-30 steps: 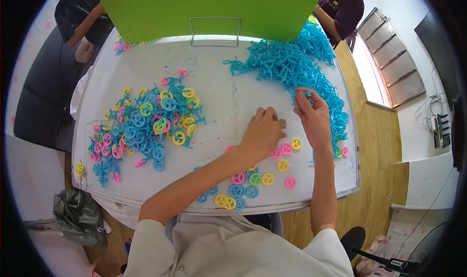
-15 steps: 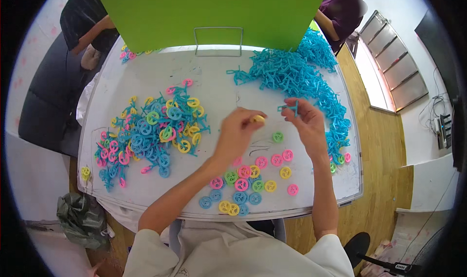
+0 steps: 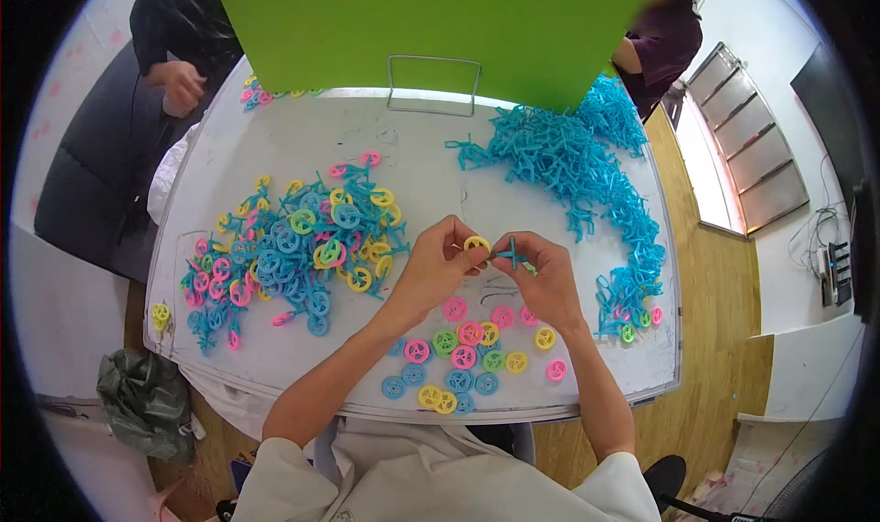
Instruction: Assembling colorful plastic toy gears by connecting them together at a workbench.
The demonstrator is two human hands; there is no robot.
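Observation:
Between the fingertips of my left hand (image 3: 442, 261) is a small yellow plastic wheel (image 3: 477, 243). My right hand (image 3: 539, 274) pinches a blue forked plastic piece (image 3: 513, 254). The two parts are close together over the middle of the table; whether they touch is hidden by my fingers. Below my hands lie loose wheels in pink, yellow, green and blue, among them a pink wheel (image 3: 417, 351). To my left is a heap of blue pieces with wheels on them (image 3: 289, 247).
A big pile of bare blue forked pieces (image 3: 559, 155) spreads down the right side of the white table (image 3: 302, 137). A green panel (image 3: 422, 27) stands at the far edge, with a wire stand (image 3: 431, 109) before it. Two other people sit beyond, a hand (image 3: 181, 87) showing at left.
My right hand has come left and down with the blue piece, bringing it to the yellow wheel in my left hand. The view has shifted slightly. The far-left person's hand has come into view.

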